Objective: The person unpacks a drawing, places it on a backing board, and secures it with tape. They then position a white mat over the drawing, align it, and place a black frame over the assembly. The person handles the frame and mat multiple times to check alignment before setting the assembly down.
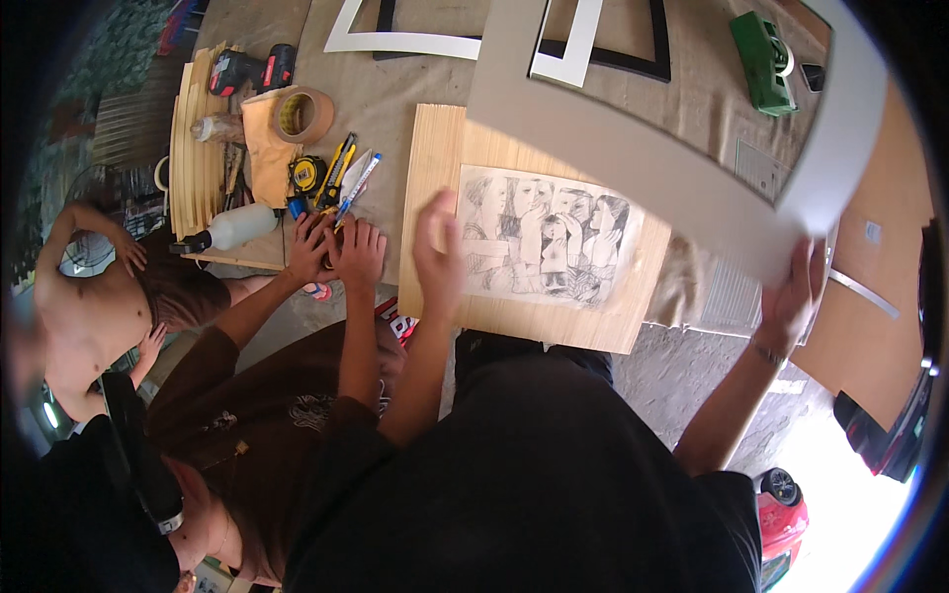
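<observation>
A black-and-white drawing (544, 237) of several figures on pale paper lies on a light wooden board (435, 138). My left hand (438, 252), blurred, is by the drawing's left edge with its fingers stretched out and nothing visible in it. My right hand (796, 292) grips the near right corner of a grey mat frame (643, 119) with a rectangular opening. The frame is tilted and raised, covering the board's far right part; its far edge runs out of view.
White (395, 42) and black frames (647, 64) lie at the back, a green tape dispenser (766, 64) at far right. On the left are brown tape (303, 115), a tape measure (306, 175), cutters and a spray bottle (242, 227). A co-worker's hands (341, 247) rest close by.
</observation>
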`<action>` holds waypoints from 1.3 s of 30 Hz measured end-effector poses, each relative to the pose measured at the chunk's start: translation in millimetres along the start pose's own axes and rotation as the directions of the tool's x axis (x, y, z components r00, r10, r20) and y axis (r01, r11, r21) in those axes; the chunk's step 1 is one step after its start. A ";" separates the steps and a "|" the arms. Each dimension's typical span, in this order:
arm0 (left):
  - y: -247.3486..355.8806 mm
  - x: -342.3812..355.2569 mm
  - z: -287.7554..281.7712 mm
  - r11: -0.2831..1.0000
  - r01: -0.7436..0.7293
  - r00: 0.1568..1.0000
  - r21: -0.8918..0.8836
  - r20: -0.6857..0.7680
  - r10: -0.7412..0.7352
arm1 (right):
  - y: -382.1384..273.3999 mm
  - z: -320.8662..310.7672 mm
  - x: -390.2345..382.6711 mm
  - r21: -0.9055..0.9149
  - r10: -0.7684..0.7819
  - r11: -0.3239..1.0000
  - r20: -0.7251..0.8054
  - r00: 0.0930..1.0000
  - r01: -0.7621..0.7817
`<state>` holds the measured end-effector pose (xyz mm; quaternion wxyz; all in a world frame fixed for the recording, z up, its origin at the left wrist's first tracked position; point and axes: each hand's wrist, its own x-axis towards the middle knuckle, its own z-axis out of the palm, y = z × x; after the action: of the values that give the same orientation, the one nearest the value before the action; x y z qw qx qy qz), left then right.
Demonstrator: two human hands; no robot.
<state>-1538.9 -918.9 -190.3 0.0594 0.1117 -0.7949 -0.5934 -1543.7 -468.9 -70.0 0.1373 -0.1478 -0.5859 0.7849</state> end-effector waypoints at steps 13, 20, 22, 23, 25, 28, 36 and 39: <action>-8.4 37.8 -85.1 0.930 0.354 0.828 -0.099 0.494 -0.263 | 88.3 -76.4 -167.6 -0.214 0.424 0.886 0.012 0.905 -0.412; -22.4 27.0 -88.8 0.934 0.357 0.881 -0.004 0.333 -0.335 | 124.5 -13.8 -138.1 -0.350 0.417 0.850 -0.008 0.909 -0.393; -32.2 24.3 -85.5 0.954 0.300 0.907 0.010 0.306 -0.288 | 142.5 -17.2 -144.1 -0.380 0.364 0.863 0.008 0.931 -0.334; -36.4 22.4 -84.7 0.964 0.267 0.922 0.016 0.286 -0.260 | 150.1 -19.2 -147.2 -0.394 0.338 0.868 0.022 0.941 -0.303; -40.8 16.5 -83.4 0.977 0.212 0.941 0.035 0.262 -0.213 | 157.1 -22.4 -153.5 -0.431 0.334 0.850 0.000 0.942 -0.302; -39.8 10.1 -85.6 0.983 0.182 0.938 0.031 0.295 -0.183 | 167.6 -22.1 -166.0 -0.360 0.309 0.877 -0.085 0.947 -0.319; -54.2 -0.4 -85.9 0.988 0.094 0.971 0.120 0.209 -0.118 | 185.0 -19.2 -184.4 -0.476 0.170 0.841 -0.220 0.961 -0.258; -59.6 2.6 -84.2 0.974 0.078 0.976 0.214 0.182 -0.118 | 188.3 -22.2 -183.1 -0.481 0.150 0.843 -0.222 0.963 -0.242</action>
<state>-1515.9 -1014.1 -223.1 -0.0595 0.0984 -0.8473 -0.5185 -1374.7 -572.4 -243.9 0.0637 -0.3063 -0.7378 0.5981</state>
